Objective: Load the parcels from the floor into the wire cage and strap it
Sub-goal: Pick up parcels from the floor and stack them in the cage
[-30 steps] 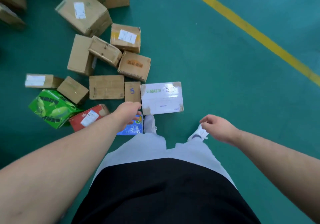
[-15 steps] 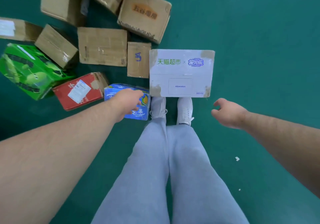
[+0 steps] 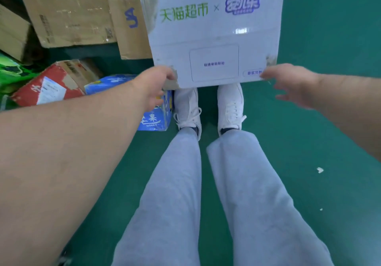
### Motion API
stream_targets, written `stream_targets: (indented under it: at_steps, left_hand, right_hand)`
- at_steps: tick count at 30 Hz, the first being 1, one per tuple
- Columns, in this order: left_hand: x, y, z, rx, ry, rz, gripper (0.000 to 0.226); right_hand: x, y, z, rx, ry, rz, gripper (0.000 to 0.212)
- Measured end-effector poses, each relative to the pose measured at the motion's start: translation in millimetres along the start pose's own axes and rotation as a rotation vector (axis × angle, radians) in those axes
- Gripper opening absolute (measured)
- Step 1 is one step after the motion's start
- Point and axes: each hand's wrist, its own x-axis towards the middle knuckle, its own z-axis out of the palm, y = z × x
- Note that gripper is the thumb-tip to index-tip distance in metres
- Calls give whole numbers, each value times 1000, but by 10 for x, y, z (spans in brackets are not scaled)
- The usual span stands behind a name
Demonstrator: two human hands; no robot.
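STEP: picking up white parcel (image 3: 214, 28), which lies on the floor (image 3: 309, 142) at the person's feet | left hand (image 3: 153, 84) pinches its near-left corner | right hand (image 3: 292, 84) spread open, thumb touching near-right corner | NEXT: probably close right grip, lift level, carry to cage

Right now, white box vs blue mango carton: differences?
The white box looks far bigger than the blue mango carton. The left hand and right hand are at the white box's near corners; neither holds the blue mango carton. White box: mostly plain; blue mango carton: colour all over. Both are printed cartons.
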Motion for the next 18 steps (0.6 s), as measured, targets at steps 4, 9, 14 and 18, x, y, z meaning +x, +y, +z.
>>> stream_targets:
  at_steps: [4,9,14,18]
  left_hand:
    - [-374,173,134,-148,74,97,9]
    - [-1403,509,12,-254,26,287,12]
    - [-2945,389,-354,-409,17,340,21]
    - [-4034,-81,-815,-631,36,373,17]
  right_hand:
    - [-283,-101,-191,224,25,-43,64]
    - [-1247,-439,-737,397,129,-179,70]
    - [-2754,-676,-1199,339,60,-353,60]
    - [-3918,-846,-1193,266,18,-478,57]
